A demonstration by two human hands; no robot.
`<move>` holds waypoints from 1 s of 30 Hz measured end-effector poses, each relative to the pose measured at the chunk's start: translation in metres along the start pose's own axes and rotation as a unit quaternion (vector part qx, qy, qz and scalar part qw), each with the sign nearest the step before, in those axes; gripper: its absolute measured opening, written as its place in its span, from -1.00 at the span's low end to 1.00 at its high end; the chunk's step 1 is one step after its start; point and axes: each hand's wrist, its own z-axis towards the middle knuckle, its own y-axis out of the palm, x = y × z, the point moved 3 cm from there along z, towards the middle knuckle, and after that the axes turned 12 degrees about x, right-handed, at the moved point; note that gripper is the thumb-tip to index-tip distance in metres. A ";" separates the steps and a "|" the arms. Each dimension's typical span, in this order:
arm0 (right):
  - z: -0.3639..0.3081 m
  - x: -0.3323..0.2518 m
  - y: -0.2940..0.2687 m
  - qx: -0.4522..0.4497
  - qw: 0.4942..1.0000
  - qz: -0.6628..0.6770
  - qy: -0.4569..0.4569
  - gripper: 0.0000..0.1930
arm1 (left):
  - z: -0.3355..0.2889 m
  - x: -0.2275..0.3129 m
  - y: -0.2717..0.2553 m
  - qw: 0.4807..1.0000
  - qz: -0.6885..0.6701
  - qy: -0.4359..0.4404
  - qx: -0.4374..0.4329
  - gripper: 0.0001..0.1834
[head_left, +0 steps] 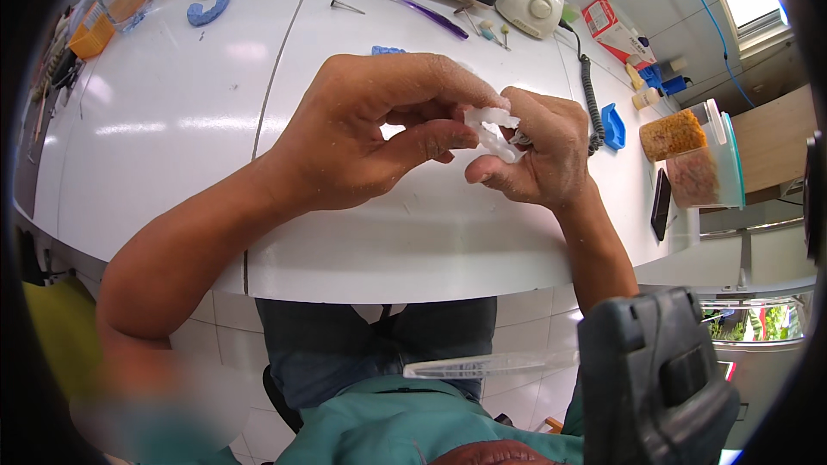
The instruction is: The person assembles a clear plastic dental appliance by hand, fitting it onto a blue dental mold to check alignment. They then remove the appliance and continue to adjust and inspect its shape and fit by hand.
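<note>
A white, curved dental arch piece (495, 133) is held up over the table between my two hands. Thumb and forefinger of my left hand (370, 125) pinch its left side. My right hand (547, 151) closes around the opposite side, its thumb apart below the piece. A small greyish bit shows by the right fingers, too small to name. Pale dust coats the fingers of both hands. Just behind my left hand, part of a blue moulded piece (388, 50) shows on the table; the rest is hidden.
On the white table (172, 155) lie a blue arch (208, 9), a purple-handled tool (431, 17) and small burs (491, 33). A white control unit (530, 2) with a coiled cord (593, 95) stands behind. Rightward are a blue tray (612, 126), a phone (661, 204) and tubs (706, 168).
</note>
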 end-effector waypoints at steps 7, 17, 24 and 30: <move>-0.003 0.001 0.004 -0.005 0.999 0.025 0.020 -0.29 | 0.002 0.004 -0.001 1.000 0.010 0.002 -0.013 -0.70; 0.004 -0.006 -0.012 -0.065 0.997 0.006 0.050 -0.25 | -0.001 -0.004 -0.004 0.999 -0.034 -0.037 0.009 -0.77; 0.003 -0.007 -0.010 -0.058 0.994 0.039 0.084 -0.32 | -0.001 -0.001 -0.005 0.994 -0.043 -0.096 0.035 -0.79; -0.001 -0.008 -0.003 -0.045 0.997 0.009 0.061 -0.27 | -0.003 -0.003 -0.003 0.996 -0.052 -0.076 0.022 -0.78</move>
